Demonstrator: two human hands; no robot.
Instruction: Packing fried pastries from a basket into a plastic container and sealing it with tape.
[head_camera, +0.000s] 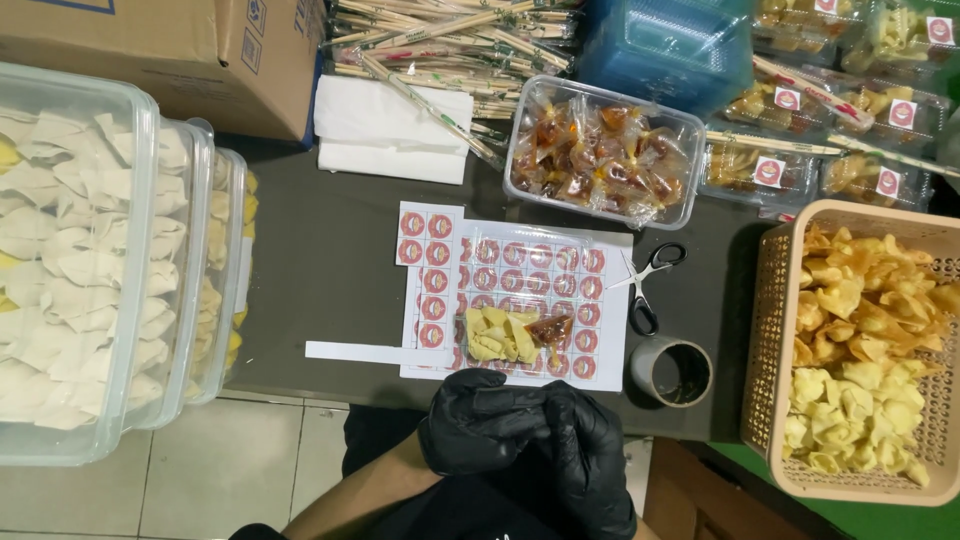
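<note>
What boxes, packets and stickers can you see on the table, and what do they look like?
Sticker sheet: table middle, white with round red stickers.
Clear tray: on the sheet, above the gloved hands, holding yellow chips and a brown sauce packet.
Sauce tub: behind, clear, full of brown packets.
Sealed trays: back right, clear, red stickers.
Cardboard box: back left, brown.

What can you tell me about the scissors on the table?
The scissors lie flat on the dark table, just right of the sticker sheet. They have black loop handles and thin silvery blades. The blades are open, crossing like an X, and one tip lies over the white sheet's edge. One handle points toward the tub of sauce packets, the other toward the round cup. No hand touches them.
</note>
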